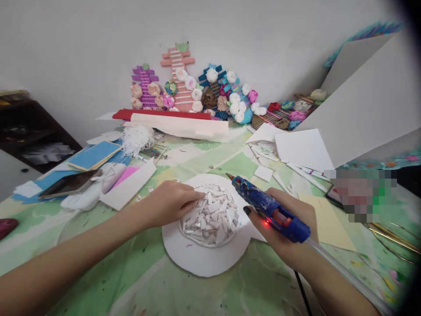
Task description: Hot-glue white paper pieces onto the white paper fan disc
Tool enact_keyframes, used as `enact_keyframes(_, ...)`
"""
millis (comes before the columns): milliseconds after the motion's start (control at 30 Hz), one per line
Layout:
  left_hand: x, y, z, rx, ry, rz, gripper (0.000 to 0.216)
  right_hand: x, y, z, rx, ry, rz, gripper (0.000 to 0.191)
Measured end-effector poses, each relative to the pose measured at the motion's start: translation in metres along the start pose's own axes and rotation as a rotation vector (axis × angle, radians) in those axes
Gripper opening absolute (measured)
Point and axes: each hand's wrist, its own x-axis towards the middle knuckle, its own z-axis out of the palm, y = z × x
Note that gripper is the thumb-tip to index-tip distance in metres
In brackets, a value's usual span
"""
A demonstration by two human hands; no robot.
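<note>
A blue hot glue gun is in my right hand, its nozzle pointing up and left and a red light glowing on its side. A clear glue stick sticks out of its back end. In the middle lies a round white card disc, and on it a circle of torn white pieces packed close together. My left hand rests at the upper left of that circle, fingers bent down onto the pieces; whether a piece is between them I cannot make out.
Blue sheets, a phone and a bundle of white string lie to the left. Paper-flower crafts lean on the wall. White cards and a yellow sheet are at right. A black cord runs below my right hand.
</note>
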Motion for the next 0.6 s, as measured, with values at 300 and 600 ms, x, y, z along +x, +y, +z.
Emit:
enact_keyframes(300,0.0020,0.0000,0.0058,-0.431,-0.120,-0.281,0.037,0.0000,0.0006,-0.0003,-0.005,-0.004,-0.012,0.009)
enact_keyframes(600,0.0062,0.0027,0.0059,-0.489,-0.142,-0.395,0.038,-0.0001,0.0032,0.0011,0.008,-0.006,-0.009,0.008)
